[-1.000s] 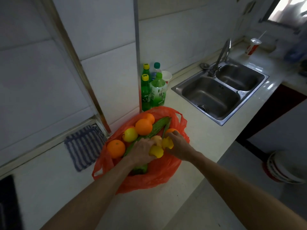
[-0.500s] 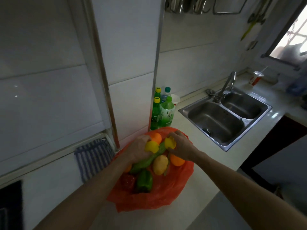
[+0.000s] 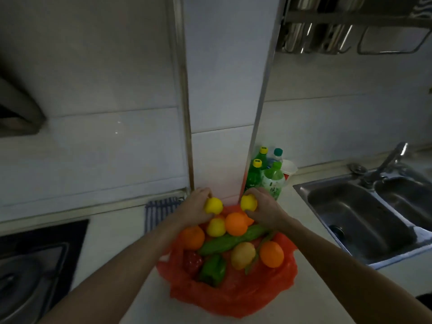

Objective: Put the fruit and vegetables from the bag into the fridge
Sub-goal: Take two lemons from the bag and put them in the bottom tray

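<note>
The left hand (image 3: 198, 204) is gripping a small round yellow fruit (image 3: 214, 205), with its fingers curling over the top; the right hand (image 3: 264, 209) is gripping a second small round yellow fruit (image 3: 248, 202) in the same closed grasp. Both fruits are being held just above the far rim of the bag, level with each other, with a clear gap between them.

The crumpled red-orange plastic bag (image 3: 233, 298) is lying open on the pale countertop (image 3: 311, 295); its mouth is facing up and its far edge is lying close to the foot of the white tiled column (image 3: 224, 113). Inside it, three round oranges (image 3: 236, 223) are lying around a third yellow fruit (image 3: 215, 227); a long green cucumber (image 3: 229, 240) is lying diagonally across the middle, touching the central orange; a green bell pepper (image 3: 214, 268), a red pepper (image 3: 192, 261) and a dull yellow oval fruit (image 3: 243, 254) are lying nearer the person.

To the right, a strip of bare countertop is separating the bag from the rim of the stainless steel double sink (image 3: 357, 220); a cluster of green plastic bottles (image 3: 254, 174) is standing against the column, just behind the right hand. To the left, a blue striped cloth (image 3: 161, 206) is lying at the wall edge, near the left hand; a dark hob (image 3: 35, 265) is occupying the far left, well apart from the bag.
</note>
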Motion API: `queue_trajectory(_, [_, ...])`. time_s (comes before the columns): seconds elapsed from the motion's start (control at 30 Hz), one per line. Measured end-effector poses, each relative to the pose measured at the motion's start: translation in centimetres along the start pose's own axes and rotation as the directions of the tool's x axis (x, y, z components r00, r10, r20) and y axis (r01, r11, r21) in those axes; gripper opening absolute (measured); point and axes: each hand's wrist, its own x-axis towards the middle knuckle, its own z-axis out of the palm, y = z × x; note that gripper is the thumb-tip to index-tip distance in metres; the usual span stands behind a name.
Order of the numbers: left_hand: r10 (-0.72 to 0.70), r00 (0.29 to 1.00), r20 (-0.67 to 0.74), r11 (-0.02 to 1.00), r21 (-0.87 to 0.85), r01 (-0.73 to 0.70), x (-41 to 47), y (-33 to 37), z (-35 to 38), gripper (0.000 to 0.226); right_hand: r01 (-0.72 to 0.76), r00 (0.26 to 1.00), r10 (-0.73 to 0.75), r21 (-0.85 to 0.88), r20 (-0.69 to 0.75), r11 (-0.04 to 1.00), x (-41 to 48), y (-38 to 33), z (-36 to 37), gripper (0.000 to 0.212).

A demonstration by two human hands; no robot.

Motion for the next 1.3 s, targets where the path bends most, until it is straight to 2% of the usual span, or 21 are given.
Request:
queue_trajectory(0.27, [-0.164, 0.98, -0.113, 0.985, 0.039, 0.17, -3.6, 2.2, -1.9, 0.042, 0.178, 0.983, -0.18, 0.082, 0.027, 0.981, 0.4, -0.4, -1.0, 0.048])
queue_trajectory(0.53, [-0.305, 0.921, -0.242, 0.941, 0.073, 0.33, -10.9, 2.4, -4.9, 0.051, 0.332, 0.936, -0.349, 0.233, 0.037, 0.914, 0.8, -7.4, 0.0, 0.049])
queue_trajectory(0.87, [-0.536, 0.721, -0.44, 0.786, 0.052, 0.616, -28.2, 0.2, -10.8, 0.051, 0.575, 0.753, -0.644, 0.341, 0.135, 0.744, 0.0, -22.5, 5.5, 0.047])
queue_trajectory(1.1, [-0.582, 0.561, -0.589, 0.711, -0.033, 0.703, -40.6, 0.6, -13.8, 0.049, 0.683, 0.606, -0.777, 0.39, 0.171, 0.618, -3.5, -33.1, 9.2, 0.045])
queue_trajectory(1.3, [-0.645, 0.447, -0.62, 0.6, -0.047, 0.799, -50.5, 1.4, -15.8, 0.05, 0.735, 0.505, -0.847, 0.434, 0.164, 0.522, -8.7, -42.1, 12.0, 0.045])
